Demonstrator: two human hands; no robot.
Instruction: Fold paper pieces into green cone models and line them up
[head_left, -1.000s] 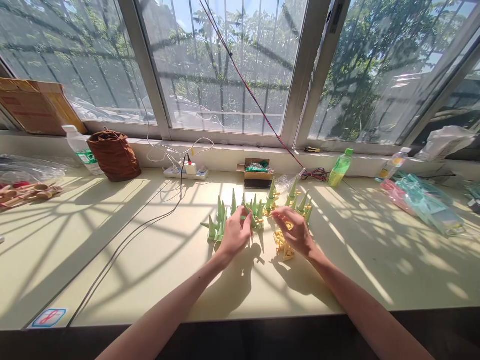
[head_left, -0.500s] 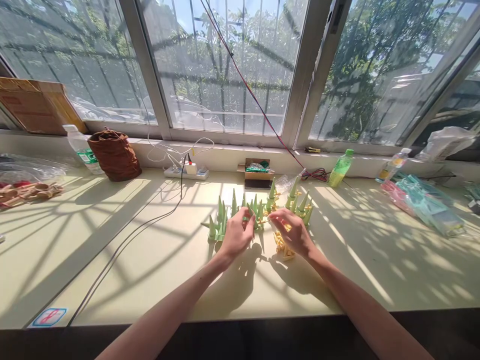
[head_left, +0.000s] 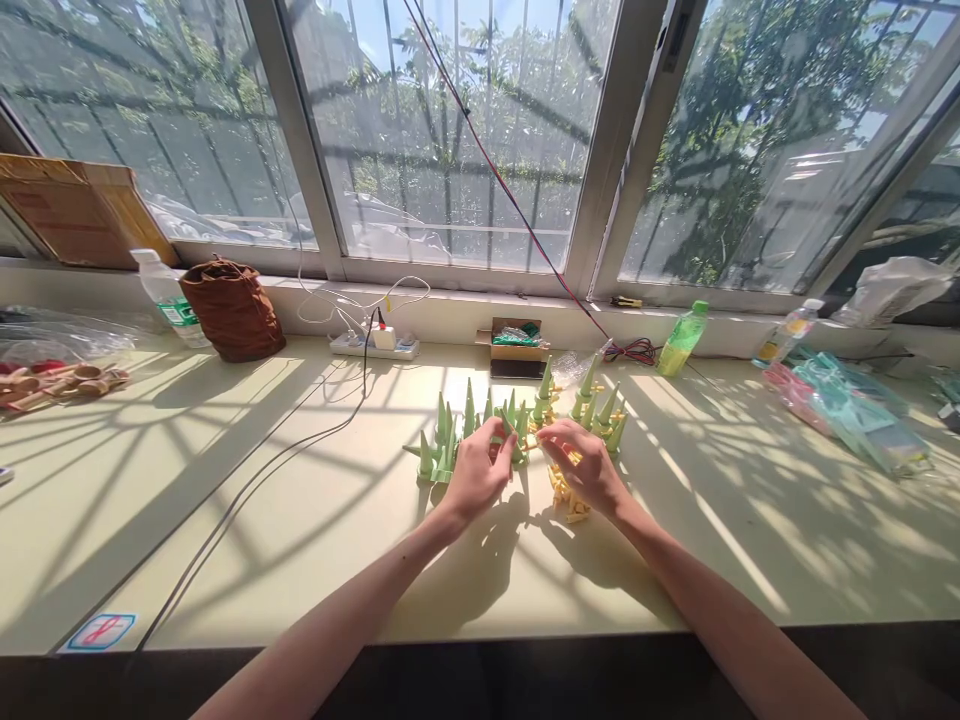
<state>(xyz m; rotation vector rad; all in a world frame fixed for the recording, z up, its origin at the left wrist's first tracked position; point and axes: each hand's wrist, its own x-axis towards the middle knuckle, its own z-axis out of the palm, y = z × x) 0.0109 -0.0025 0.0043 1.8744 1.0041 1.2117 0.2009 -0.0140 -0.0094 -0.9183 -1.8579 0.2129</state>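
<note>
My left hand (head_left: 480, 470) is closed in a pinch on a pale green cone (head_left: 509, 432), partly hidden by the fingers. Just to its right, my right hand (head_left: 585, 468) pinches a small yellow peg-like piece (head_left: 533, 440) that points toward the cone. Several upright green cones (head_left: 425, 457) stand behind and left of my left hand. Behind my right hand is another group of green cones (head_left: 609, 403) with small yellow pieces on them. A loose pile of yellow pieces (head_left: 570, 503) lies below my right hand.
A small open cardboard box (head_left: 517, 352) stands behind the cones. A power strip (head_left: 375, 346) with cables, a brown bag (head_left: 231, 310) and a bottle (head_left: 166, 298) are at back left. A green bottle (head_left: 682, 338) and plastic bags (head_left: 855, 410) lie to the right.
My left hand has shifted very slightly to the right, with its fingers turned a little. My right hand stays in almost the same place, still pinching.
</note>
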